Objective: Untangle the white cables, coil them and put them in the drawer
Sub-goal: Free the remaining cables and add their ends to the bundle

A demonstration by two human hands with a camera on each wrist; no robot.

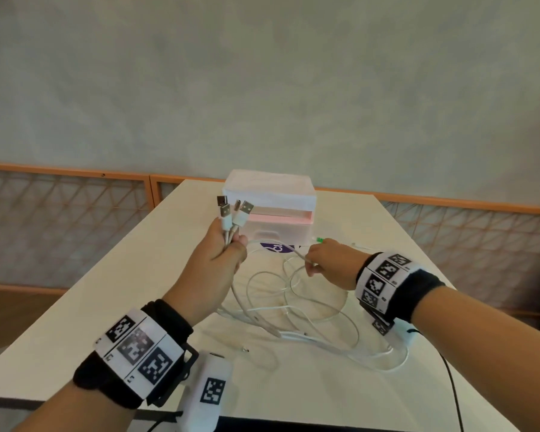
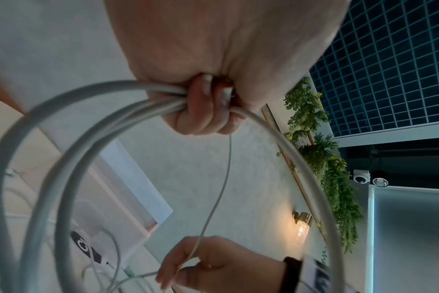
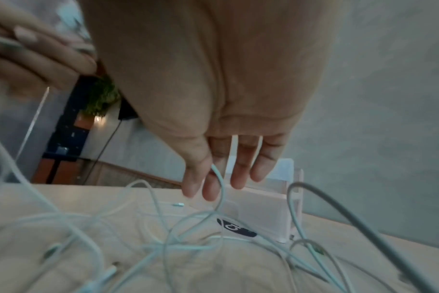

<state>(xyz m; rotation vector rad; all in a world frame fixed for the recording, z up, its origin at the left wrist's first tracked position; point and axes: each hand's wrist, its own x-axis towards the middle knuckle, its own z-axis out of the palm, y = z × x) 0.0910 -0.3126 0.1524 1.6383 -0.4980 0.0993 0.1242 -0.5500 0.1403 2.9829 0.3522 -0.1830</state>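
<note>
The left hand [image 1: 222,260], raised above the near-left part of the white rectangular table [image 1: 91,307], was fisted round a bundle of thin white rubber-sheathed cables [image 1: 293,313]; four metal-tipped USB plugs [image 1: 234,210] stood up out of it. From that fist the cords dropped into one tangle of overlapping loops across the middle of the table. To the right, the right hand [image 1: 328,263] pinched a single strand between thumb and forefinger, its other fingers nearly straight, just near of the small white-and-pink plastic drawer box [image 1: 272,194] at the far centre, whose one pink drawer appeared partly pulled out. To do this well, I judged the right hand should follow that one strand slowly through the loops, lifting it clear of crossings rather than tugging, while the left held the plug ends firm. Counted: four plugs, one drawer box, two hands; the number of cables could not be told exactly.
</note>
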